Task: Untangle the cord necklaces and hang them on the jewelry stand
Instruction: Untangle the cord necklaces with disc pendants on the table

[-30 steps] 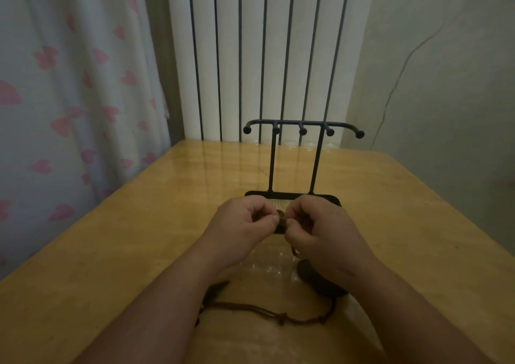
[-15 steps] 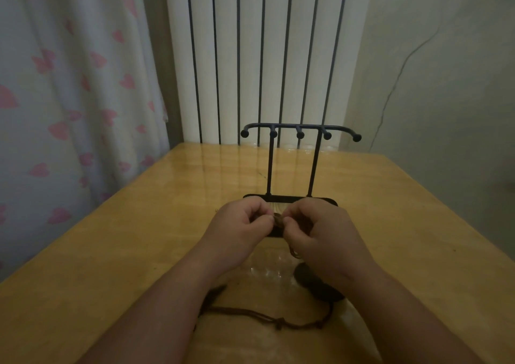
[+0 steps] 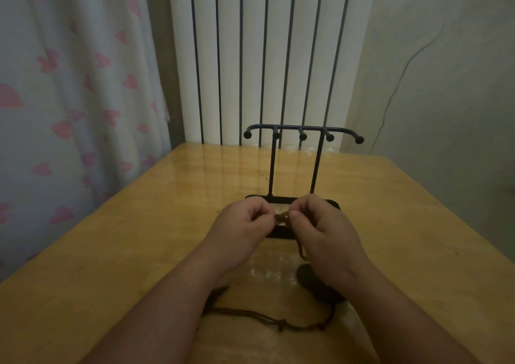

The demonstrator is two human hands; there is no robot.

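Note:
A black jewelry stand [image 3: 303, 133] with several ball-tipped pegs rises at the table's middle, nothing hanging on it. Just in front of its base, my left hand [image 3: 241, 232] and my right hand [image 3: 326, 238] meet and both pinch a brown cord knot [image 3: 282, 218] between fingertips. From the right hand a loop of cord [image 3: 302, 250] hangs down. A dark pendant [image 3: 309, 277] lies on the table under my right wrist, partly hidden. A brown cord necklace [image 3: 278, 322] with knots trails across the table between my forearms.
The wooden table [image 3: 139, 252] has its left edge beside a white curtain [image 3: 69, 99] with pink hearts. A white radiator [image 3: 264, 57] stands behind the far edge. A plain wall [image 3: 446, 85] is on the right.
Both hands stay pinched together on the knot in front of the stand; only small finger shifts and a slight camera move show.

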